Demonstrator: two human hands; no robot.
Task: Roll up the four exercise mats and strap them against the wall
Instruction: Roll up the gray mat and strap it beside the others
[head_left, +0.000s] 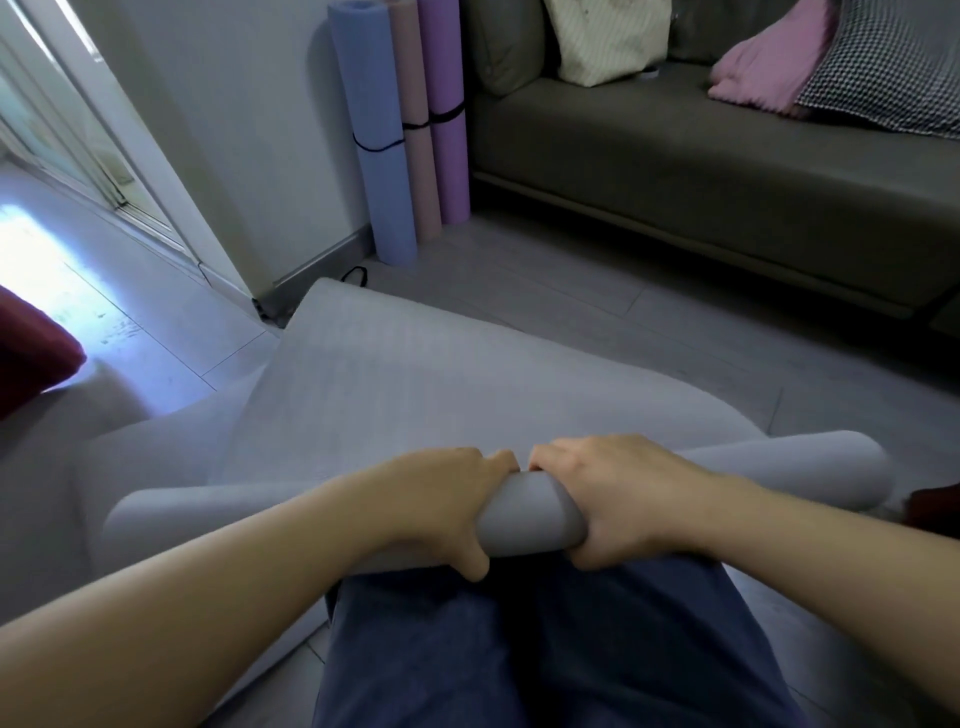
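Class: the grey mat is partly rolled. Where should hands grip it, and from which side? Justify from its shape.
Grip the grey mat by its rolled part, over the top from the near side, as the left hand and right hand do: its flat sheet runs off the far side. The roll is long, so hands wider apart would probably keep it even.

The left grip (441, 499) and right grip (618, 493) hold the rolled end of the gray mat (389, 374), close together. Past the gray mat, a blue mat (376, 130), pink mat (415, 171) and purple mat (447, 78) stand rolled against the wall (249, 104).
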